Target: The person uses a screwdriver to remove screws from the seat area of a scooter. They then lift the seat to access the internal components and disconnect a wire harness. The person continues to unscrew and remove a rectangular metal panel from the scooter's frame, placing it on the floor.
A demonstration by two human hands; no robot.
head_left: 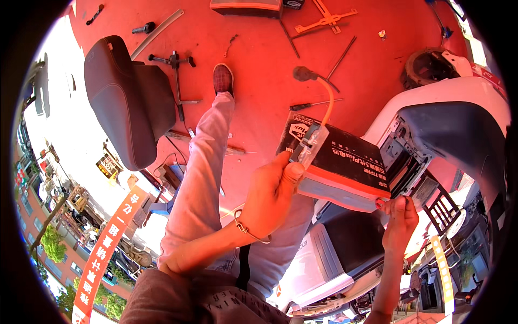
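Observation:
A black box-shaped battery (348,156) with a red band and a grey lower side is held tilted in front of my legs. My left hand (272,191) is closed at its left end, beside a clear plastic piece (313,148) with dark fittings. From there an orange cable (331,100) arches up to a black plug (305,74). At the battery's lower right corner my right hand (400,216) is closed in a pinch on a small red part, perhaps a strap end. The battery's right end is next to the open frame (402,156) of a white scooter (437,97).
A detached black seat (121,102) lies on the red floor (259,43) at left. Around it are a T-shaped tool (175,65), a screwdriver (302,106), rods and an orange bracket (326,19). Another box (245,7) stands at the far edge. Scooter bodywork (310,264) is near my right leg.

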